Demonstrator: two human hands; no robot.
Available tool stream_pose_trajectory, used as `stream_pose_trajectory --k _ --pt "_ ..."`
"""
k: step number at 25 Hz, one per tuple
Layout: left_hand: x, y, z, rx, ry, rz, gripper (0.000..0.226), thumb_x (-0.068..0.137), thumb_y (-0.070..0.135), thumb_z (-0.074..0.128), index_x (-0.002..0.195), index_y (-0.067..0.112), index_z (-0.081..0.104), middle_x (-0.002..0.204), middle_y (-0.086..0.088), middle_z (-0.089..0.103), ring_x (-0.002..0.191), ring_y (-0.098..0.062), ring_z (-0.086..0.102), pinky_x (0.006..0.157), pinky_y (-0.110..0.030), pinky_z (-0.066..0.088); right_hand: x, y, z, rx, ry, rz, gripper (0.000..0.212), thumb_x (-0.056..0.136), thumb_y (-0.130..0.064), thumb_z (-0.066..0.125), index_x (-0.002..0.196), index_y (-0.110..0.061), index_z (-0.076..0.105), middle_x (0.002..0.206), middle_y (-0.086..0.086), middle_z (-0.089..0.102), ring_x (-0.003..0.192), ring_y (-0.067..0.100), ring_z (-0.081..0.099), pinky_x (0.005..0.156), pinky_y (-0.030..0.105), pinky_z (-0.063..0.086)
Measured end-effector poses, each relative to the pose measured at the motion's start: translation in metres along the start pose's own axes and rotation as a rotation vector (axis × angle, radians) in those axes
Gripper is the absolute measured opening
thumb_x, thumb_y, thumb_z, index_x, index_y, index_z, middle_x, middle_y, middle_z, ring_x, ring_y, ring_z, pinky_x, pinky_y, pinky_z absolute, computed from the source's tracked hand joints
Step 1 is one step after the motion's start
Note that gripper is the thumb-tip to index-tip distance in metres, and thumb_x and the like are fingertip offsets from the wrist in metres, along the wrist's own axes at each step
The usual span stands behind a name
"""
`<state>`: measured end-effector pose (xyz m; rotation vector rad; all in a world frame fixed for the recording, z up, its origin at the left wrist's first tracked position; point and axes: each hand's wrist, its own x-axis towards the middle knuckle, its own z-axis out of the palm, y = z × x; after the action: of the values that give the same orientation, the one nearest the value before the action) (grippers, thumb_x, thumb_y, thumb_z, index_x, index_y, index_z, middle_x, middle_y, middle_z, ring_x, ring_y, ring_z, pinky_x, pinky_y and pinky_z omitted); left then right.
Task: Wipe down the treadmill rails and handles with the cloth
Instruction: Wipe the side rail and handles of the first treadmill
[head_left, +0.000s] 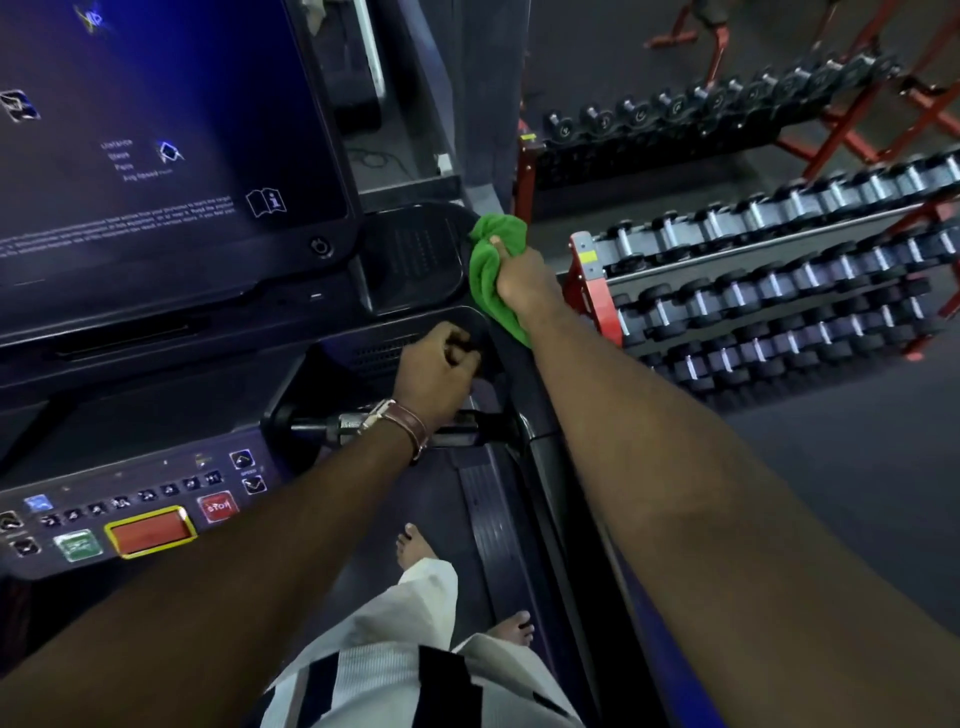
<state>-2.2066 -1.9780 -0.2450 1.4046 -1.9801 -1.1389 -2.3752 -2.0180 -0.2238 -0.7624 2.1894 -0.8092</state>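
A person standing barefoot on a treadmill bunches a soft green terry cloth (493, 270) in the right hand (524, 275), fingers curled tight around its folds, pressing it against the top of the smooth black right side rail (540, 410) where it meets the console. The left hand (436, 364), fingers wrapped around the moulded black console edge (467, 319), appears to brace the reach.

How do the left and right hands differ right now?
The right hand grips the green cloth against the top of the right rail; the left hand holds no cloth, its fingers curled on the console's dark edge. The left wrist wears a brown band; the right is bare. Both reach forward.
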Motion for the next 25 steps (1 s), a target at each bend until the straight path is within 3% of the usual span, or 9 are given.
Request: stream_pose_trajectory --k 2,4,7,10,13,16,19,21,25 --pt "-0.006 0.002 0.002 0.114 0.027 0.16 0.013 0.083 0.012 0.066 0.096 0.012 0.066 0.073 0.004 0.067 0.067 -0.017 0.061 0.069 -0.024 0.048 0.01 -0.004 -0.002 0.054 -0.037 0.047 0.066 0.098 -0.062 0.039 0.131 -0.008 0.059 0.13 0.015 0.062 0.121 0.033 0.057 0.1 0.037 0.043" --pt "-0.008 0.0 0.004 0.192 0.041 0.254 0.015 0.082 0.011 0.063 0.097 0.011 0.066 0.079 0.0 0.07 0.072 -0.019 0.064 0.072 -0.028 0.049 0.01 -0.002 -0.001 0.02 -0.038 -0.094 0.059 0.094 -0.061 0.05 0.133 -0.018 0.059 0.128 0.008 0.064 0.118 0.027 0.059 0.101 0.036 0.045" --pt "-0.001 -0.004 0.006 0.218 0.004 0.231 0.019 0.077 0.011 0.06 0.096 0.01 0.064 0.086 -0.004 0.071 0.08 -0.024 0.066 0.075 -0.034 0.052 -0.008 0.018 -0.001 -0.078 -0.05 -0.304 0.075 0.081 -0.064 0.062 0.144 -0.025 0.046 0.133 0.003 0.061 0.119 0.022 0.059 0.101 0.037 0.047" --pt "0.003 -0.003 0.005 0.238 -0.064 0.175 0.027 0.076 0.016 0.07 0.101 0.009 0.063 0.094 -0.008 0.07 0.089 -0.026 0.064 0.073 -0.025 0.046 -0.035 0.049 -0.005 -0.121 -0.06 -0.31 0.077 0.084 -0.06 0.063 0.149 -0.028 0.036 0.139 0.003 0.056 0.121 0.02 0.055 0.102 0.038 0.045" --pt "0.002 -0.005 0.006 0.289 -0.144 0.254 0.048 0.072 0.028 0.078 0.116 0.015 0.063 0.103 -0.005 0.068 0.095 -0.021 0.063 0.078 -0.022 0.043 -0.028 0.056 -0.013 0.211 -0.214 -0.139 0.046 0.087 -0.047 0.069 0.124 -0.022 0.062 0.104 -0.004 0.072 0.091 0.006 0.068 0.088 0.03 0.051" --pt "0.005 -0.013 0.011 0.402 -0.147 0.332 0.065 0.072 0.034 0.08 0.129 0.01 0.06 0.112 -0.006 0.064 0.102 -0.023 0.06 0.087 -0.024 0.043 0.016 0.016 -0.013 0.352 -0.288 -0.038 0.035 0.085 -0.042 0.073 0.108 -0.016 0.071 0.096 0.006 0.075 0.087 0.018 0.071 0.084 0.033 0.053" --pt "0.003 -0.014 0.012 0.422 -0.176 0.348 0.062 0.076 0.034 0.078 0.129 0.009 0.06 0.112 -0.006 0.062 0.1 -0.025 0.061 0.082 -0.029 0.049 0.03 -0.002 -0.002 0.203 -0.202 -0.238 0.047 0.085 -0.033 0.074 0.128 -0.019 0.061 0.114 0.002 0.069 0.103 0.018 0.066 0.092 0.031 0.05" --pt "0.001 -0.016 0.012 0.448 -0.179 0.374 0.055 0.078 0.03 0.076 0.127 0.008 0.062 0.121 -0.009 0.063 0.106 -0.029 0.062 0.086 -0.036 0.053 0.022 0.017 -0.001 0.04 -0.123 -0.348 0.06 0.085 -0.041 0.072 0.138 -0.02 0.052 0.129 -0.002 0.061 0.112 0.014 0.058 0.097 0.029 0.045" --pt "-0.004 -0.009 0.012 0.484 -0.18 0.397 0.032 0.085 0.026 0.068 0.111 0.009 0.07 0.12 -0.007 0.068 0.104 -0.028 0.065 0.083 -0.037 0.054 0.036 0.008 -0.001 0.209 -0.187 -0.251 0.05 0.088 -0.042 0.069 0.133 -0.02 0.058 0.122 0.004 0.068 0.111 0.02 0.064 0.096 0.031 0.048"
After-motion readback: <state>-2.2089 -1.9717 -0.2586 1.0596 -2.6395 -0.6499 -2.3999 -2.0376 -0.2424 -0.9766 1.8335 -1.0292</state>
